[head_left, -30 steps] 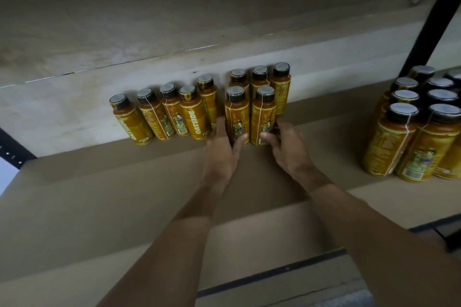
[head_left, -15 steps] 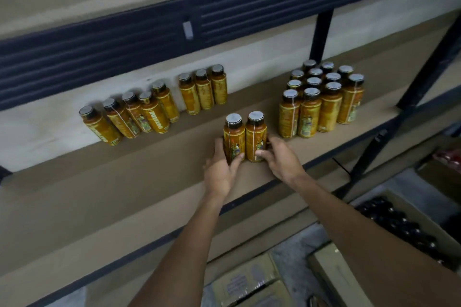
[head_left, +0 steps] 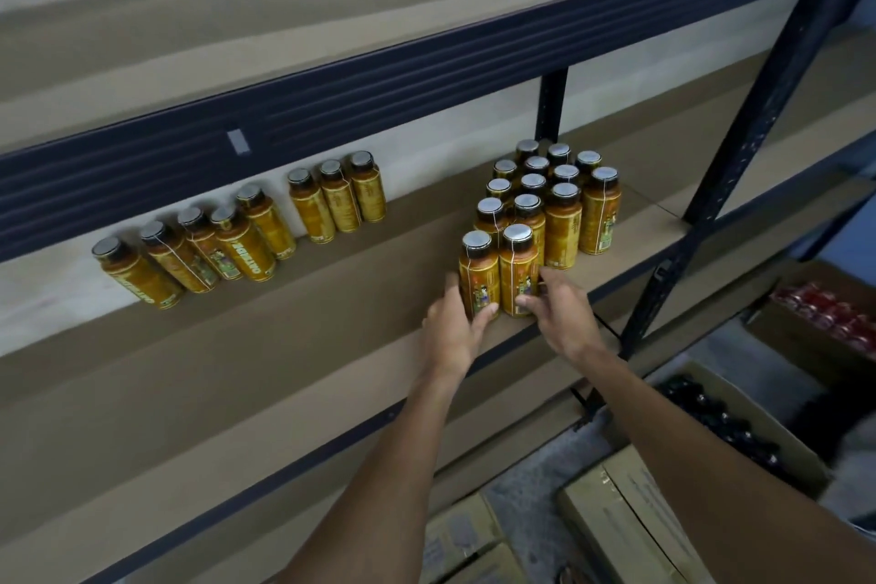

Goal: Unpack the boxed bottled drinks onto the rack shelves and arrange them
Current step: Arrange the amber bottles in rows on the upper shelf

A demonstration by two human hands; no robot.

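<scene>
Two yellow bottles with black caps stand side by side on the brown shelf board (head_left: 284,346). My left hand (head_left: 452,327) grips the left bottle (head_left: 479,273) low on its label. My right hand (head_left: 561,308) grips the right bottle (head_left: 519,268) the same way. Both bottles touch the front of a tight block of several like bottles (head_left: 564,204) at the right of the shelf. Along the back wall stand a row of several bottles (head_left: 208,247) and a group of three (head_left: 339,197).
A dark rack upright (head_left: 739,166) crosses diagonally at the right. Below the shelf lie closed cardboard boxes (head_left: 621,522), an open box of dark-capped bottles (head_left: 725,422) and a box of red-topped items (head_left: 834,313). An upper shelf beam (head_left: 332,109) runs overhead.
Both hands carried the two bottles from the back-left row rightward across the shelf to the front of the right block. My view drew back and down.
</scene>
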